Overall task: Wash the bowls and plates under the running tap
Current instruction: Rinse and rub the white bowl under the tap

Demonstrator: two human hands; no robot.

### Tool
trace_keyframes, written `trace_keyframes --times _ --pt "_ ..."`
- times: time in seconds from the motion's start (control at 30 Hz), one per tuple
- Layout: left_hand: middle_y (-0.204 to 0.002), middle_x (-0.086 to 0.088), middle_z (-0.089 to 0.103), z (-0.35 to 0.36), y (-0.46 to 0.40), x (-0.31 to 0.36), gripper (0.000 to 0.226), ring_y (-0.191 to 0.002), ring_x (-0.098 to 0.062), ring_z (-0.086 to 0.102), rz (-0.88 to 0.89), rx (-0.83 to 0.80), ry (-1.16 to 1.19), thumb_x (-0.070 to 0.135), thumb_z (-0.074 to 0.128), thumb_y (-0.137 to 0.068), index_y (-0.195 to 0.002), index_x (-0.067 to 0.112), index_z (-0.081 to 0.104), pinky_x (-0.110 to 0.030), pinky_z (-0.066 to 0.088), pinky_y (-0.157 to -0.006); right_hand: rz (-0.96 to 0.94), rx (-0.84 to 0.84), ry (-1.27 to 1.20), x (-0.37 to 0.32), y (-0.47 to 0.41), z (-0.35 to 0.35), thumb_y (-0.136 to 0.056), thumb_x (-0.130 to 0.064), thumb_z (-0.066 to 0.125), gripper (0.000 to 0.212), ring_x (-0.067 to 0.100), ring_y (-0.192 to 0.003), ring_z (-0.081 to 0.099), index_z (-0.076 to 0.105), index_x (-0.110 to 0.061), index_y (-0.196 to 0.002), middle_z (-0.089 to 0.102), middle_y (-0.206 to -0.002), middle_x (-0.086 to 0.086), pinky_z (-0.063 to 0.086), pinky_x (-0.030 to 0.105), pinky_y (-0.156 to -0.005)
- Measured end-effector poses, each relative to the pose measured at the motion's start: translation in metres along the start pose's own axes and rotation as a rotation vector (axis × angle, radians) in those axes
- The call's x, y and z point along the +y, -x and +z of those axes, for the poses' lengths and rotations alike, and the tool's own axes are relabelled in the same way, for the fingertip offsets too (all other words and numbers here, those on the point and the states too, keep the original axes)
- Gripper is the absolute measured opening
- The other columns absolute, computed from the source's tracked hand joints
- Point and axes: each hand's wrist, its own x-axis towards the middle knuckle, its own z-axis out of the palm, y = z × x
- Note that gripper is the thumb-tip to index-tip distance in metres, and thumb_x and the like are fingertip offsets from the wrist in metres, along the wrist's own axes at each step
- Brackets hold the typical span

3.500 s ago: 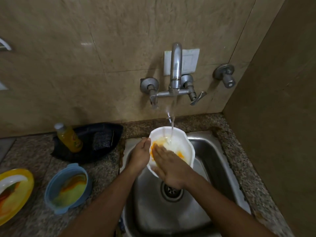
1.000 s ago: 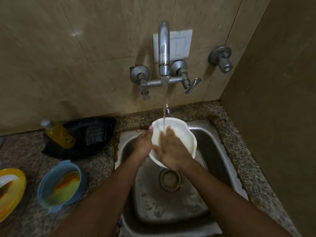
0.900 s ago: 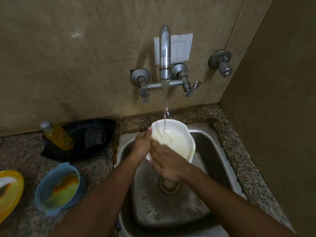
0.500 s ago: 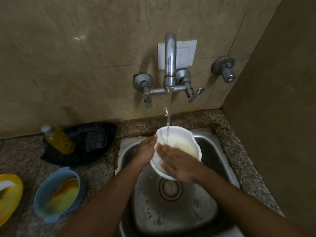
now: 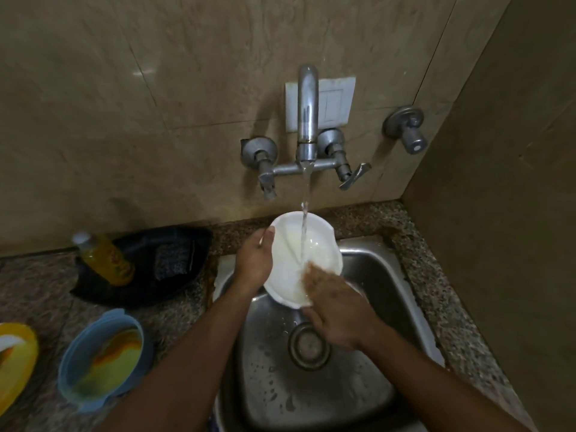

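A white bowl [image 5: 296, 254] is tilted over the steel sink [image 5: 383, 275], right under the stream from the wall tap [image 5: 307, 120]. My left hand [image 5: 254, 263] grips its left rim, thumb on the edge. My right hand [image 5: 336, 313] lies flat at the bowl's lower right, fingers spread and blurred against the inside. The bowl's inside looks white, with water running over it. A blue bowl [image 5: 104, 360] smeared with yellow and orange stands on the counter at the left, and a yellow plate [image 5: 15, 363] sits at the far left edge.
A black tray [image 5: 149, 266] on the granite counter holds an orange soap bottle [image 5: 106, 260] and a dark scrub pad [image 5: 173, 260]. The drain [image 5: 308, 346] lies below my right hand. A wall rises close on the right, with a second valve [image 5: 405, 126] beside the tap.
The orange stain seen in the bowl earlier is gone. My right hand has slid from the bowl's middle to its lower right edge. The left hand's grip is unchanged.
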Motion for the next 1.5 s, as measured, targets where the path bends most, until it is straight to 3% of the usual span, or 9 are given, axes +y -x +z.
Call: trace_keyframes --times 0.07,0.2,0.47,0.67,0.8,0.97,1.1,1.23,1.5 --pt "-0.096 0.005 0.067 -0.007 0.004 0.001 0.036 -0.087 -0.013 0.061 0.034 -0.003 -0.07 0.045 0.04 -0.101 -0.107 0.021 0.067 -0.028 0.049 -0.073 -0.082 0.052 0.043 0.01 0.01 -0.007 -0.09 -0.043 0.042 0.069 0.021 -0.142 0.036 0.036 -0.009 -0.149 0.036 -0.155 0.01 0.027 0.042 -0.118" --pt "-0.106 0.004 0.068 0.001 0.012 0.003 0.039 -0.097 -0.014 0.061 0.072 0.003 -0.071 0.045 0.039 -0.101 -0.117 0.022 0.065 -0.025 0.043 -0.076 0.086 0.092 0.036 0.004 -0.004 -0.009 -0.088 -0.04 0.052 0.088 0.019 -0.151 0.001 0.006 -0.008 -0.156 -0.004 -0.162 0.005 -0.015 0.027 -0.115" --pt "-0.11 0.005 0.068 0.002 0.02 -0.009 0.039 -0.1 -0.012 0.061 0.081 0.065 -0.02 0.043 0.04 -0.102 -0.12 0.02 0.065 -0.023 0.043 -0.08 0.079 0.069 0.19 0.008 -0.003 0.01 -0.069 -0.038 0.076 0.097 0.031 -0.142 0.034 0.034 0.001 -0.148 0.024 -0.156 0.019 0.011 0.044 -0.115" --pt "-0.102 0.005 0.067 0.001 0.023 -0.014 0.034 -0.095 -0.012 0.061 0.083 0.09 0.079 0.039 0.04 -0.103 -0.115 0.019 0.066 -0.012 0.045 -0.07 -0.193 -0.004 0.125 0.001 0.009 0.015 -0.078 -0.031 0.067 0.096 0.019 -0.15 -0.001 0.011 -0.025 -0.156 0.002 -0.164 0.002 0.0 0.04 -0.121" --pt "-0.111 0.002 0.068 -0.001 0.032 -0.021 0.037 -0.106 -0.013 0.062 0.105 0.072 0.161 0.036 0.038 -0.104 -0.122 0.015 0.062 -0.004 0.045 -0.075 0.182 0.506 -0.405 0.021 0.014 0.017 -0.081 -0.029 0.061 0.059 0.015 -0.132 0.043 0.047 -0.026 -0.139 0.051 -0.141 -0.003 0.041 0.046 -0.106" --pt "-0.133 0.006 0.054 0.005 0.046 -0.015 0.042 -0.123 -0.009 0.05 0.069 0.065 0.199 0.036 0.035 -0.104 -0.142 0.02 0.047 -0.007 0.04 -0.087 0.607 0.616 -0.978 -0.007 -0.027 0.012 -0.078 -0.017 0.08 0.074 0.01 -0.11 0.05 0.038 -0.021 -0.139 0.037 -0.132 -0.002 0.05 0.029 -0.088" --pt "-0.129 0.005 0.058 -0.001 0.052 -0.013 0.036 -0.111 -0.003 0.056 0.091 -0.033 0.245 0.033 0.039 -0.104 -0.137 0.024 0.05 -0.004 0.044 -0.081 0.741 0.495 -1.218 0.008 -0.037 0.026 -0.082 -0.017 0.075 0.034 0.024 -0.098 0.067 0.062 -0.014 -0.113 0.07 -0.106 0.005 0.056 0.049 -0.088" --pt "-0.117 0.008 0.064 -0.022 0.053 -0.011 0.035 -0.106 0.004 0.06 0.284 -0.251 0.14 0.038 0.052 -0.095 -0.126 0.024 0.057 -0.015 0.047 -0.085 0.852 0.659 -1.115 0.012 -0.033 0.022 -0.084 -0.01 0.071 0.019 0.028 -0.092 0.068 0.068 -0.006 -0.102 0.072 -0.094 0.01 0.054 0.044 -0.085" --pt "-0.125 0.011 0.066 -0.013 0.016 0.009 0.065 -0.115 -0.009 0.062 -0.087 -0.496 0.124 0.08 0.058 -0.067 -0.119 0.042 0.065 -0.044 0.044 -0.107 0.57 0.216 -0.361 0.019 -0.04 -0.009 -0.094 -0.028 0.057 0.024 0.029 -0.101 0.066 0.064 -0.021 -0.116 0.072 -0.106 0.008 0.052 0.04 -0.088"
